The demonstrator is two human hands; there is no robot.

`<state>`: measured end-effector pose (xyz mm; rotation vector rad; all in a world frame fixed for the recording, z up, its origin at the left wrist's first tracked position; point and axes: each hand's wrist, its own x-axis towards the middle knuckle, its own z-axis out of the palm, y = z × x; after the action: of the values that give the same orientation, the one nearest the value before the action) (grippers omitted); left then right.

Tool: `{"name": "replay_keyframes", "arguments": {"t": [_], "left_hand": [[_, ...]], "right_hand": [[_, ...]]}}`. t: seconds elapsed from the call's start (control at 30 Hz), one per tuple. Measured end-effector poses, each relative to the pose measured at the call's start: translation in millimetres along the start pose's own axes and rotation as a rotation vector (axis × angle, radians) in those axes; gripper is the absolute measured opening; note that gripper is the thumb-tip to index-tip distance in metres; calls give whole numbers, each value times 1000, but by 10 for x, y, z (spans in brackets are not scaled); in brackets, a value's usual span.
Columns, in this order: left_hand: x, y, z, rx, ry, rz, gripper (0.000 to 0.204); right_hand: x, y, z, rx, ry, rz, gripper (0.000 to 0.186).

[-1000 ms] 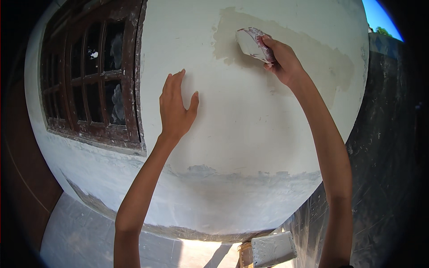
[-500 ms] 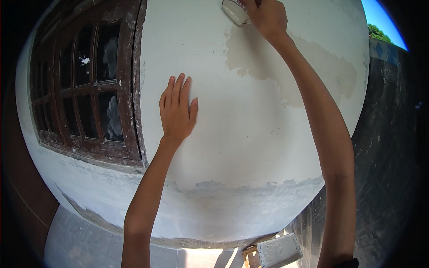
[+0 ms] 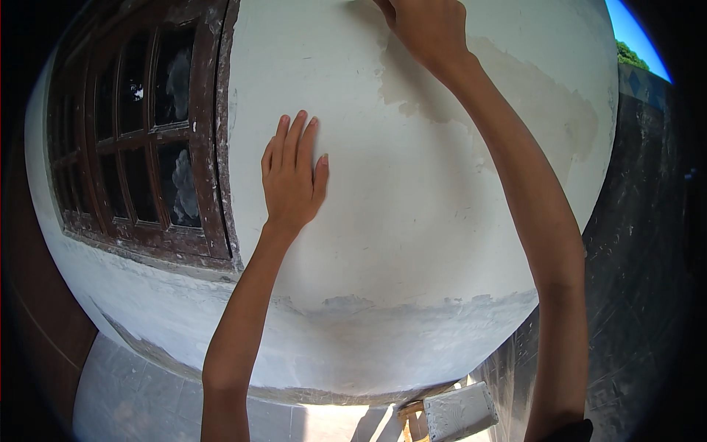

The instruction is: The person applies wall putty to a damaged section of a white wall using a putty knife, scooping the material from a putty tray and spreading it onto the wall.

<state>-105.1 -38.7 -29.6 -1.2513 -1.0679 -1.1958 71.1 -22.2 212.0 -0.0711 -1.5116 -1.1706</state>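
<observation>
White plastered wall [image 3: 383,236] is facing me, its irregular beige patch [image 3: 541,92] spreading behind my right forearm [image 3: 508,162]. View's edge is cropping my right grip [image 3: 431,29]; I cannot tell its hold. Outspread, my left grip [image 3: 293,173] is resting there, seemingly bracing me.

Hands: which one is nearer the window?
The left hand, just right of the window with its fingers extended upward; the right hand is higher and farther right, partly cut off by the picture's top edge.
</observation>
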Motion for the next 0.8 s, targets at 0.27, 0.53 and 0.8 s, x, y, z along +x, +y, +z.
{"name": "replay_keyframes", "arguments": {"t": [0.27, 0.53, 0.8], "left_hand": [[-16, 22, -5, 18, -19, -17, 55], [-17, 0, -11, -10, -3, -22, 56], [-14, -2, 0, -73, 22, -18, 59]], "right_hand": [[-350, -196, 274, -109, 168, -68, 22], [-671, -333, 474, -201, 242, -127, 25], [-948, -520, 473, -181, 366, -188, 18]]}}
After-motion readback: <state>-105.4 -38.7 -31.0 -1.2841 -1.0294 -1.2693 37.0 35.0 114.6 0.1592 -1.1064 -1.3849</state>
